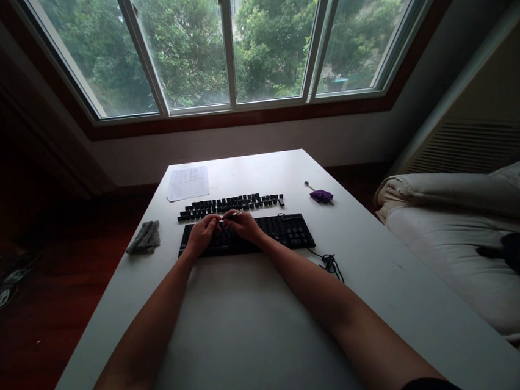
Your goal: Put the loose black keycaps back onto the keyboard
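Note:
Both hands meet over the left half of a black keyboard (286,226) lying on the white table. My left hand (202,232) is closed, thumb and fingertips pinched together; what sits in them is too small to name. Close against it, my right hand (243,224) grips a slim dark tool (233,215) with a metallic part, its kind unclear. The hands hide part of the keys. Just beyond the keyboard, loose black keycaps (267,201) stand in rows.
A crumpled grey cloth (146,237) lies left of the keyboard and a printed paper (188,183) behind it. At the right are a purple cloth (321,196) with a small brush (309,185) and a bundled black cable (330,263). A cushioned seat (430,240) flanks the white table (235,320).

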The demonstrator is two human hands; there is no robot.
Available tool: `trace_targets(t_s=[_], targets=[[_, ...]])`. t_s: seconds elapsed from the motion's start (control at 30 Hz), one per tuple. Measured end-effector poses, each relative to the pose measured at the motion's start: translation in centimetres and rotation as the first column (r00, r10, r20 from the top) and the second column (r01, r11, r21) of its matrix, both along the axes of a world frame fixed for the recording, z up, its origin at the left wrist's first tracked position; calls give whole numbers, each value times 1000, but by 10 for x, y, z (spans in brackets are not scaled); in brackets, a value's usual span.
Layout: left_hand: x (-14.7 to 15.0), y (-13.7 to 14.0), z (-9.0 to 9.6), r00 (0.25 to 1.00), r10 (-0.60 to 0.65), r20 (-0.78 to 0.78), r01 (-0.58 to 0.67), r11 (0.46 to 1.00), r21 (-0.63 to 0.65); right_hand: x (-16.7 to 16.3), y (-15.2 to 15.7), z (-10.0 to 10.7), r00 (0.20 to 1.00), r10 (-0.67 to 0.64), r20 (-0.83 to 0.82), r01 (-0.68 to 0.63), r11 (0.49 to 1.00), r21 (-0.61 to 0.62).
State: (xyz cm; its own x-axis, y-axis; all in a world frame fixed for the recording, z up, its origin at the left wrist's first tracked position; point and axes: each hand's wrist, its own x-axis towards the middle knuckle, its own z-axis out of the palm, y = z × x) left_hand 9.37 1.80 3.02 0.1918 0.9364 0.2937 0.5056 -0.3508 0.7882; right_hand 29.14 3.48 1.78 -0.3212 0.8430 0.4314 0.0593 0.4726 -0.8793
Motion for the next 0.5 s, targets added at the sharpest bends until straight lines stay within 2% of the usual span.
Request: trace_targets(t_s=[0.27, 0.5], targets=[[-2, 2, 1, 996, 7, 85, -4, 999, -32, 1, -5, 7, 1000, 12, 14, -12, 1000, -9], [-3, 4, -1, 981, 11, 193, 1, 998, -61, 0, -7, 10, 999, 44, 0, -44, 998, 33]])
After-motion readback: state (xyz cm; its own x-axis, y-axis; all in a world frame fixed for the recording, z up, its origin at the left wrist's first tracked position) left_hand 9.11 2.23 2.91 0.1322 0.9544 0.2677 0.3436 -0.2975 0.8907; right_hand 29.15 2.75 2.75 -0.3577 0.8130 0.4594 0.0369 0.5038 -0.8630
